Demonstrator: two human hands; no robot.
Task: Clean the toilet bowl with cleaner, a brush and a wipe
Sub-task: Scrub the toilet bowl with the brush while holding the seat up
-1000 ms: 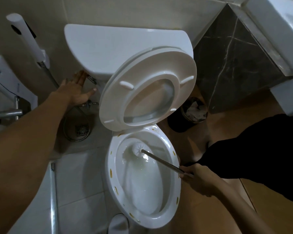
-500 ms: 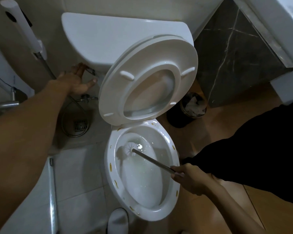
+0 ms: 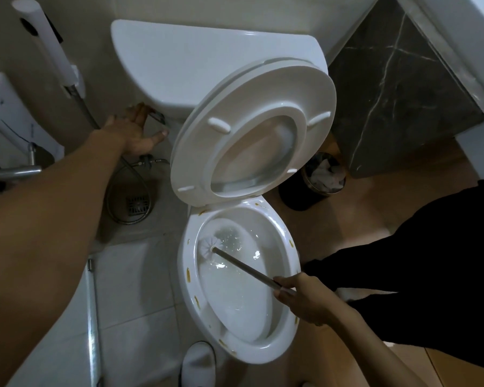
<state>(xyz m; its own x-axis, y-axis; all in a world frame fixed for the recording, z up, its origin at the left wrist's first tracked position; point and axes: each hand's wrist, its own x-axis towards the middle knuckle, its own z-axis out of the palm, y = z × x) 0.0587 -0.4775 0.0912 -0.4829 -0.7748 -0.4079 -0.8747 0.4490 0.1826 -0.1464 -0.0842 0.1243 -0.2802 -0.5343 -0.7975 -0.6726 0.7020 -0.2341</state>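
The white toilet bowl (image 3: 284, 342) stands below me with seat and lid (image 3: 266, 88) raised against the tank (image 3: 207, 65). Water swirls and foams in the bowl. Yellow-brown spots dot the rim. My right hand (image 3: 305, 297) grips the metal handle of the toilet brush (image 3: 208, 245), whose white head lies against the bowl's upper left wall. My left hand (image 3: 136, 135) reaches to the tank's left side, fingers on the chrome flush lever (image 3: 157, 117).
A bidet sprayer (image 3: 48, 48) hangs on the left wall, its hose looping over a floor drain (image 3: 137, 205). A black waste bin (image 3: 323, 174) with paper stands right of the toilet, beside a dark marble cabinet (image 3: 397, 88). A white slipper (image 3: 199, 364) shows at the bottom.
Water in the bowl has risen and become turbulent. The brush head has slid toward the bowl's left wall. My left hand has stayed at the flush lever.
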